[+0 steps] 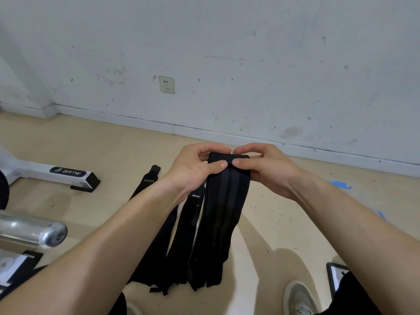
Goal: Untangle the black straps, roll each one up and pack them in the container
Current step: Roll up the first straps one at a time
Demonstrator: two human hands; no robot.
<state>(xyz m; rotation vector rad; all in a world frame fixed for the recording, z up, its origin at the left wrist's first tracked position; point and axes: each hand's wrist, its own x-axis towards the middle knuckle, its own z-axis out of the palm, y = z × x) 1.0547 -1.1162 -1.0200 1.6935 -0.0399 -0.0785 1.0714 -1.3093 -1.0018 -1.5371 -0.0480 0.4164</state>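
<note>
a wide black fabric strap with grey lengthwise stripes (225, 201) is held upright above the beige floor (295, 212). its top end is folded over and pinched between the left hand (195, 167) and the right hand (261, 169). the fingers (218, 165) of both are curled narrow round that fold, with the thumbs pressed on the near face.

the start of a roll is judged to be in hand. the long tail hangs free, and its lower end is seen bunched among the ends of the other straps. whether it is fully separated cannot be told. if it is not, the others could be dragged along and tangled as the roll is wound. a skewed first turn could also be made if one thumb is lifted too soon, and a cone-shaped roll, likely to spring open, would result.

left of the striped strap, a narrow black strap with yellowish lettering (147, 183) and a black strap with a white label (193, 214) are laid on the floor, the second just beside it. further left, well apart, a white machine foot with a black end cap (68, 172) and a chrome bar end (34, 230) are found. right of the striped strap open floor is left, bounded lower down by a grey shoe (300, 298) and a dark-rimmed object (336, 278), which cannot be confirmed as the container. beyond the striped strap the space is closed by the white wall (227, 53).
</note>
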